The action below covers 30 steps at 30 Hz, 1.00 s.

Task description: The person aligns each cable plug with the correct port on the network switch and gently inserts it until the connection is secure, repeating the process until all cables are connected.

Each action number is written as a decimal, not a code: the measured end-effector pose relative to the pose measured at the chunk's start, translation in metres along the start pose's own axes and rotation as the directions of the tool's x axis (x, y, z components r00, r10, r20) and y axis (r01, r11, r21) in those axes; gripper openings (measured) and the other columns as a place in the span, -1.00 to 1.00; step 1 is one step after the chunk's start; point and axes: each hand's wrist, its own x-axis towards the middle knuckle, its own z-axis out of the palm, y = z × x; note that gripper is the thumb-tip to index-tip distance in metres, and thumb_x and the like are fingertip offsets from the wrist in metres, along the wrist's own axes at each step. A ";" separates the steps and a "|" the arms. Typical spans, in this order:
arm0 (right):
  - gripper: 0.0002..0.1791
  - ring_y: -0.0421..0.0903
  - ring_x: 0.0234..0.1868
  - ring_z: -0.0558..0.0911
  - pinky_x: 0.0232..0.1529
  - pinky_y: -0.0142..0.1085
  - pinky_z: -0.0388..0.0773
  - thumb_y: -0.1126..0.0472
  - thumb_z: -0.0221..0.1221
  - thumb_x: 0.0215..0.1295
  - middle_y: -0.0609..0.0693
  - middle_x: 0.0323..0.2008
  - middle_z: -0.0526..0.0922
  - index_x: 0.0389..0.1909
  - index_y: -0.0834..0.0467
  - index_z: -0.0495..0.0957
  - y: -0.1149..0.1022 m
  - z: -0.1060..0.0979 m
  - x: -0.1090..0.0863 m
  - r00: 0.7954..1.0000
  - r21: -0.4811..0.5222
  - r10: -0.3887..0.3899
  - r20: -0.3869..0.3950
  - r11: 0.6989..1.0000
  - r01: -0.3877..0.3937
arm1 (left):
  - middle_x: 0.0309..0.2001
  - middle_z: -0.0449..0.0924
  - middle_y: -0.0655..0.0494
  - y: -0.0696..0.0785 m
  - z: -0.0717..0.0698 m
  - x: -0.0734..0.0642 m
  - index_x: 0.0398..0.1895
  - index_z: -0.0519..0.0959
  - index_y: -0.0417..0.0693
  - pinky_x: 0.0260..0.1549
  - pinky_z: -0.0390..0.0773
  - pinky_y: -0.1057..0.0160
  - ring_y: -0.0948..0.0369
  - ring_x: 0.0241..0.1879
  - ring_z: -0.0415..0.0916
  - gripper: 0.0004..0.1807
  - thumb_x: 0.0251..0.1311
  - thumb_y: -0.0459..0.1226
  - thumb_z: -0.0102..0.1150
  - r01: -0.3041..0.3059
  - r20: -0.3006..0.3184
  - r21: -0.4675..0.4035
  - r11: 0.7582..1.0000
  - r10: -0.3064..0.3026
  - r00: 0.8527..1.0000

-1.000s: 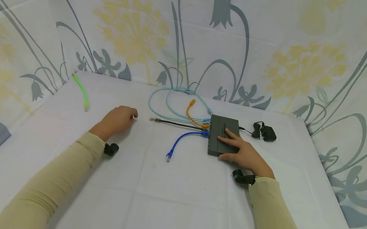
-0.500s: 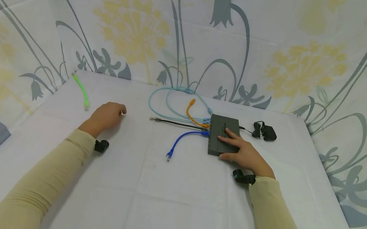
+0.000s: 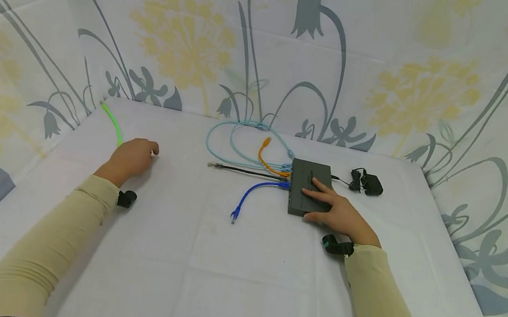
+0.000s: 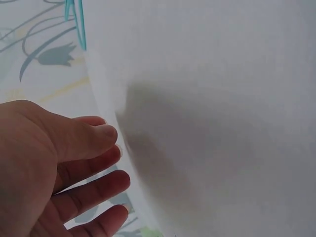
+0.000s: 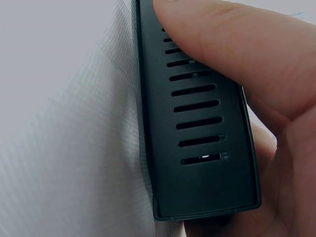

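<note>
My left hand (image 3: 133,156) is over the left part of the table, with nothing between its relaxed fingers (image 4: 94,190). In the head view it covers the near end of a short green network cable (image 3: 112,121). My right hand (image 3: 340,213) rests on a dark grey network switch (image 3: 299,205), fingers spread straight across its top. In the right wrist view the thumb (image 5: 212,34) lies against the slotted side wall (image 5: 202,182). From the switch's left side run a blue network cable (image 3: 248,191), a black one (image 3: 246,172), an orange one (image 3: 262,151) and light blue ones (image 3: 212,132).
A black power adapter (image 3: 371,185) with a bundled cord lies right of the switch, its lead running to the switch. White cloth (image 3: 232,289) covers the table. Flower-patterned fabric (image 3: 273,44) stands behind and at both sides.
My left hand has moved left, away from the black cable's free end, and now overlaps the green cable's near end in the head view. My right hand and the switch stay put.
</note>
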 end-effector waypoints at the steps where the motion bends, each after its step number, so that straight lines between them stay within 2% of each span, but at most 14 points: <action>1: -0.20 0.14 0.55 -0.07 0.42 0.20 0.06 -0.32 0.32 0.03 -0.33 0.54 -0.11 0.34 -0.37 0.31 0.000 0.000 0.000 1.000 -0.001 0.000 0.001 1.000 0.000 | 0.02 0.59 -0.30 -0.002 -0.001 -0.001 0.01 0.55 -0.28 -0.01 0.53 -0.13 -0.18 0.06 0.52 -0.70 0.31 -0.41 -0.11 0.008 0.006 0.007 1.000 -0.008 1.000; 6: -0.20 0.15 0.55 -0.08 0.42 0.21 0.06 -0.32 0.32 0.02 -0.33 0.54 -0.11 0.35 -0.37 0.31 0.001 0.000 0.000 1.000 -0.004 -0.003 0.002 1.000 0.003 | 0.09 0.54 -0.34 -0.009 -0.004 -0.005 0.04 0.54 -0.26 -0.01 0.52 -0.17 -0.23 0.11 0.48 -0.67 0.32 -0.40 -0.16 0.042 0.024 0.034 0.999 -0.043 0.999; 18: -0.19 0.14 0.56 -0.09 0.43 0.21 0.04 -0.33 0.32 0.01 -0.35 0.53 -0.12 0.34 -0.37 0.32 0.002 0.000 0.000 1.000 0.007 -0.003 0.003 1.000 0.003 | 0.09 0.46 -0.40 -0.028 -0.009 -0.011 0.09 0.50 -0.29 -0.07 0.51 -0.22 -0.31 0.04 0.46 -0.65 0.31 -0.41 -0.15 0.085 0.033 0.060 0.995 -0.087 0.996; 25: -0.20 0.14 0.56 -0.09 0.42 0.21 0.04 -0.32 0.32 0.02 -0.35 0.54 -0.13 0.34 -0.38 0.31 0.001 0.000 0.000 1.000 0.008 -0.002 0.005 1.000 0.002 | 0.06 0.43 -0.42 -0.037 -0.014 -0.013 0.11 0.48 -0.30 -0.10 0.50 -0.24 -0.36 0.04 0.43 -0.62 0.28 -0.43 -0.19 0.134 0.043 0.053 0.990 -0.136 0.990; 30: -0.20 0.15 0.55 -0.08 0.42 0.21 0.04 -0.31 0.33 0.02 -0.32 0.54 -0.12 0.35 -0.36 0.32 0.000 -0.001 0.000 1.000 0.007 -0.005 0.003 1.000 0.005 | 0.03 0.38 -0.44 -0.042 -0.017 -0.015 0.11 0.46 -0.32 -0.10 0.49 -0.23 -0.38 0.02 0.40 -0.62 0.27 -0.43 -0.20 0.140 0.039 0.041 0.989 -0.142 0.989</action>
